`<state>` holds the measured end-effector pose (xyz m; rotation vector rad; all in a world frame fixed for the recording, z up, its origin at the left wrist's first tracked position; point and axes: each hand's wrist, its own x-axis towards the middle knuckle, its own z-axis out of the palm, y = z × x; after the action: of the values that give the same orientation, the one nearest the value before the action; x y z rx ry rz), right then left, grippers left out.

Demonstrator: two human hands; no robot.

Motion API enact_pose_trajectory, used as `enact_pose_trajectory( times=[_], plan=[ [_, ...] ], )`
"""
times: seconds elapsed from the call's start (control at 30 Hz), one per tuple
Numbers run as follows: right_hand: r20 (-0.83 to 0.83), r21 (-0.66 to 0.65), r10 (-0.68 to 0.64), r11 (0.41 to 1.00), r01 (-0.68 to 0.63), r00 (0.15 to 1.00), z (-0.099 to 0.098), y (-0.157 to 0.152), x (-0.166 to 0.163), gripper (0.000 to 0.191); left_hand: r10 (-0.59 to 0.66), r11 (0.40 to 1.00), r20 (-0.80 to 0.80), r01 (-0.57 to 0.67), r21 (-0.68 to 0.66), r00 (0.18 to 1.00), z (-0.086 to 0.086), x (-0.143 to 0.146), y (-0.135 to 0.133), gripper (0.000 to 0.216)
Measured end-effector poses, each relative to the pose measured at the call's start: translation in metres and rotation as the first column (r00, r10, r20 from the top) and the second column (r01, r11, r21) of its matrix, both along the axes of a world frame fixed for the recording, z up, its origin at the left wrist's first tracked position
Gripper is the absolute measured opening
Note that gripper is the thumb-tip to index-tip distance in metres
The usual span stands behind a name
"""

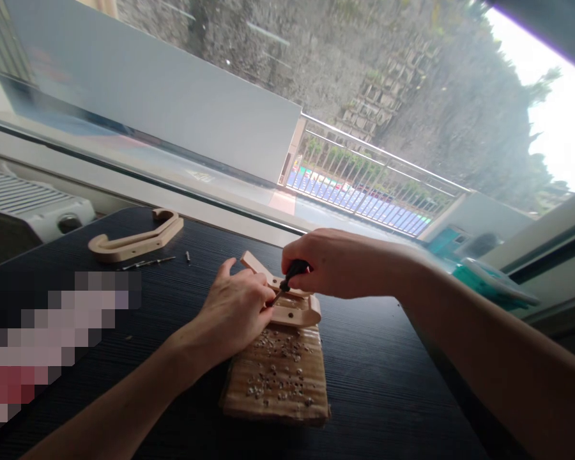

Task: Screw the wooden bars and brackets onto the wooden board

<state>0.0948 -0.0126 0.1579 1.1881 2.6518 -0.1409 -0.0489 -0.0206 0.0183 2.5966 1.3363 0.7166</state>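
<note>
My right hand (pixel 316 263) is closed round the dark handle of a screwdriver (pixel 283 287), whose shaft slants down to the left. Its tip ends by my left fingers, and whether it sits in a screw is hidden. With bent fingers, my left hand (pixel 239 305) grips a pale curved wooden piece (pixel 297 315) with dark holes or screw heads in it; the hand covers part of it. Under this piece lies a corrugated cardboard block (pixel 278 396), its near part pitted with many small holes.
A similar wooden hook-shaped piece (pixel 141 246) lies at the table's far left, with several small screws or bits (pixel 148 262) beside it. The dark table (pixel 364 377) meets a window frame at the back. A white radiator (pixel 43 198) stands left; a teal item (pixel 493 281) is at right.
</note>
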Motion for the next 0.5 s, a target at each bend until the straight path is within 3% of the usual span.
enact_pose_trajectory(
  times=[0.2,0.4,0.5],
  plan=[
    [-0.003,0.046,-0.088,0.995,0.088,0.996,-0.006,0.001,-0.005,0.025,0.01,1.0,0.0,-0.01,-0.018,1.0,0.005,0.0,-0.003,0.02],
    [-0.04,-0.008,-0.013,1.0,0.013,0.999,0.0,0.005,0.005,0.022,0.006,1.0,0.0,-0.006,-0.015,1.0,0.002,-0.001,-0.001,0.021],
    [-0.055,-0.028,-0.049,0.999,0.047,0.997,-0.006,0.006,0.005,0.024,0.002,1.0,-0.005,-0.002,-0.012,1.0,0.001,-0.001,0.0,0.02]
  ],
)
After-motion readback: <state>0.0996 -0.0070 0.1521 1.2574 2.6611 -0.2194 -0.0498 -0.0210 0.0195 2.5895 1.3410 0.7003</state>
